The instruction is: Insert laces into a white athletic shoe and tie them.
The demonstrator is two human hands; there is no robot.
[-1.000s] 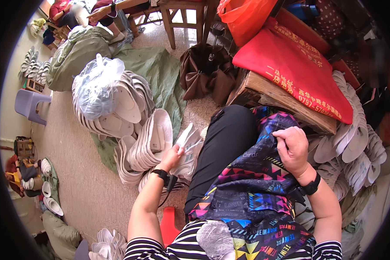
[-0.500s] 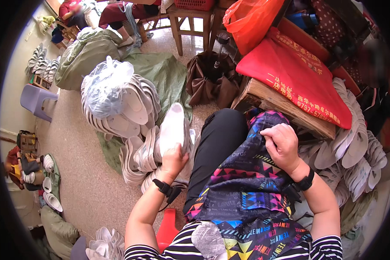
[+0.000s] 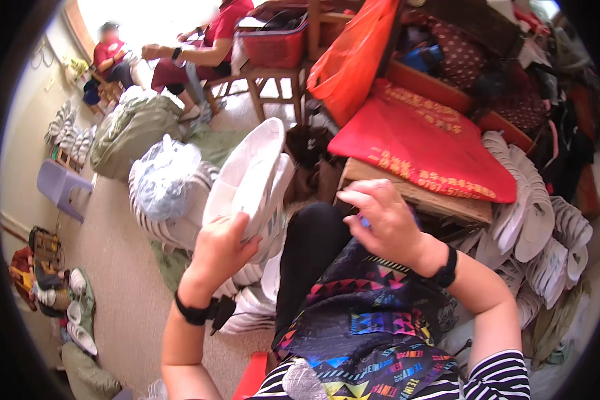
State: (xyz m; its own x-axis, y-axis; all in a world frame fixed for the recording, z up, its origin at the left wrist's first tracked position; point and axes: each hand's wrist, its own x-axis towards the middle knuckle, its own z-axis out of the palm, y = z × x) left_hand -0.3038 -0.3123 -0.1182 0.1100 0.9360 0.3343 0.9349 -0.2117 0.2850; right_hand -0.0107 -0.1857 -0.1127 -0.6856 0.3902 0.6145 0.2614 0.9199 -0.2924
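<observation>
My left hand (image 3: 221, 248) is wrapped round the near end of several nested white shoe uppers (image 3: 250, 175), with the thumb over the rim. They are raised and tilted, with the hollow inside of the top one showing. Above my right knee, my right hand (image 3: 383, 223) hangs in the air, its fingers loosely bent and apart from the thumb. I see nothing between them. More white uppers (image 3: 250, 310) lie stacked beside my left leg, partly hidden by my forearm. A patterned apron (image 3: 373, 293) covers my lap.
A pile of pale shoe parts topped with clear plastic (image 3: 167, 177) stands ahead on the left. A red bag (image 3: 423, 150) covers a wooden box (image 3: 413, 193) at the right, near hanging shoe stacks (image 3: 533, 213). A purple stool (image 3: 63, 187) and two people are farther off.
My left hand has lifted the uppers off the stack, up and away from me. My right hand has moved left, its fingers spreading from a closed pose. The view has tilted up.
</observation>
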